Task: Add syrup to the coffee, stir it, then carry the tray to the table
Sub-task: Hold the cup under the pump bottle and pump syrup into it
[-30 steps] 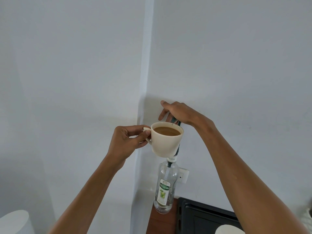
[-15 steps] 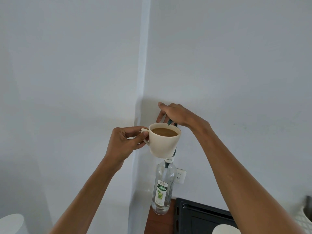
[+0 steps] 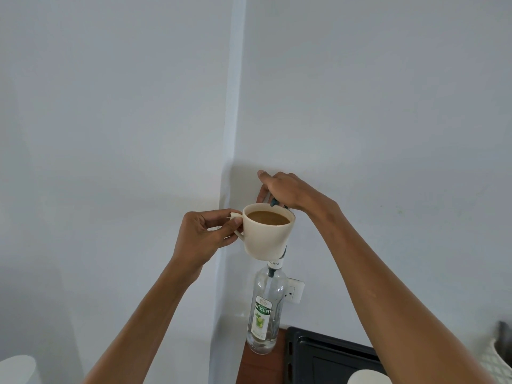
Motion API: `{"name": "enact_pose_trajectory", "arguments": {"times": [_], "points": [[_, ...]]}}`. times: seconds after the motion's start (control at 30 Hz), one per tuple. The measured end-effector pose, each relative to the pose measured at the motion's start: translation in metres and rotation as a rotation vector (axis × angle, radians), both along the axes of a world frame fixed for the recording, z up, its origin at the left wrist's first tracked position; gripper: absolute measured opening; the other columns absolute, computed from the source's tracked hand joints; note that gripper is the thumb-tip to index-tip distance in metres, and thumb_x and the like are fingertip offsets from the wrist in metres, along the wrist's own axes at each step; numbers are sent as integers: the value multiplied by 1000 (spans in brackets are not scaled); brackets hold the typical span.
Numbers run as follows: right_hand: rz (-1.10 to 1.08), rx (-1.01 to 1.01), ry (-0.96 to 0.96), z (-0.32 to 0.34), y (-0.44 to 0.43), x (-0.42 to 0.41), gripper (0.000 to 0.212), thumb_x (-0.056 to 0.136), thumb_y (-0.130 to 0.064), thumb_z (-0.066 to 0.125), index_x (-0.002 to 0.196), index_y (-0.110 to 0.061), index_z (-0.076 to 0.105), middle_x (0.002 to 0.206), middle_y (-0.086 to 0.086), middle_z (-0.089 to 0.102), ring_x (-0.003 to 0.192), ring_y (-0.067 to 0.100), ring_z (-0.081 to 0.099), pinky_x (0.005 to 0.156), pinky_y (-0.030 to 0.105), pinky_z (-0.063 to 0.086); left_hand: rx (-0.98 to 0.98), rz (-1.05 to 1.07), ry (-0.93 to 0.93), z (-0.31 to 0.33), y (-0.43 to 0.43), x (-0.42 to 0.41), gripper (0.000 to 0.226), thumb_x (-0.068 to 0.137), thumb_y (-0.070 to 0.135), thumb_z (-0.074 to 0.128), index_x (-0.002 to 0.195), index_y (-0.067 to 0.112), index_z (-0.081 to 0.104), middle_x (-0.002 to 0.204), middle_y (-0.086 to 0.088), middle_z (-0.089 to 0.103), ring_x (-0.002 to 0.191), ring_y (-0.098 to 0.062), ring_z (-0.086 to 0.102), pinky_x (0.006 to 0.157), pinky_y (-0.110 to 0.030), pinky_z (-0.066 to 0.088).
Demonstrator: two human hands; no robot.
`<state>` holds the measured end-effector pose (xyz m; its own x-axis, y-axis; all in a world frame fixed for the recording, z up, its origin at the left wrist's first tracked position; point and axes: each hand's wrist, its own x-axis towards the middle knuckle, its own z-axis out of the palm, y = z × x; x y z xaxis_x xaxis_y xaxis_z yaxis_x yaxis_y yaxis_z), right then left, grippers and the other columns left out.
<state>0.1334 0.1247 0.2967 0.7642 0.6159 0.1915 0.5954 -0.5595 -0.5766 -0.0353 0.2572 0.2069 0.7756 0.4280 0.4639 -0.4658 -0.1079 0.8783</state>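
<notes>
A cream cup [image 3: 267, 236] full of light-brown coffee is held up in the air by its handle, pinched in my left hand [image 3: 206, 236]. Behind and below the cup stands a clear glass syrup bottle [image 3: 265, 311] with a green and white label and a dark teal pump, on a brown counter. My right hand [image 3: 288, 194] rests over the pump head just past the cup's far rim, with the pump's teal spout showing under the fingers. The cup hides the bottle's neck. A black tray [image 3: 327, 358] lies to the right of the bottle.
White walls meet in a corner behind the cup. A wall socket [image 3: 295, 291] sits right behind the bottle. A white rounded object [image 3: 16, 368] is at the bottom left, another white rim [image 3: 368, 377] on the tray, and a patterned white vessel [image 3: 496, 361] at the right edge.
Cup and both hands keep their pose against the bottle; the whole view has shifted a little, so they sit slightly left and higher than a second ago.
</notes>
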Motion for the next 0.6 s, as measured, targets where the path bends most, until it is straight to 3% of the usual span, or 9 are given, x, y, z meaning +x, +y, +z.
{"name": "enact_pose_trajectory", "arguments": {"times": [0.3, 0.4, 0.6], "points": [[53, -12, 34, 3, -5, -1, 72, 98, -64, 30, 78, -18, 82, 83, 1, 76, 79, 20, 72, 68, 32, 51, -6, -16, 6, 1, 0, -2, 16, 88, 10, 77, 94, 22, 87, 93, -6, 85, 88, -23, 81, 76, -27, 64], [94, -25, 57, 6, -11, 1, 70, 100, -62, 33, 82, -17, 83, 74, -1, 75, 77, 21, 71, 72, 33, 53, -12, -23, 12, 0, -1, -2, 16, 87, 11, 78, 92, 23, 87, 92, -6, 84, 89, -23, 81, 76, -28, 65], [167, -86, 85, 13, -14, 3, 62, 102, -60, 35, 95, -20, 81, 81, 6, 74, 79, 20, 69, 79, 34, 51, 0, -30, 23, -4, -3, 0, 15, 88, 12, 78, 93, 22, 87, 92, -6, 84, 90, -25, 81, 77, -28, 65]]}}
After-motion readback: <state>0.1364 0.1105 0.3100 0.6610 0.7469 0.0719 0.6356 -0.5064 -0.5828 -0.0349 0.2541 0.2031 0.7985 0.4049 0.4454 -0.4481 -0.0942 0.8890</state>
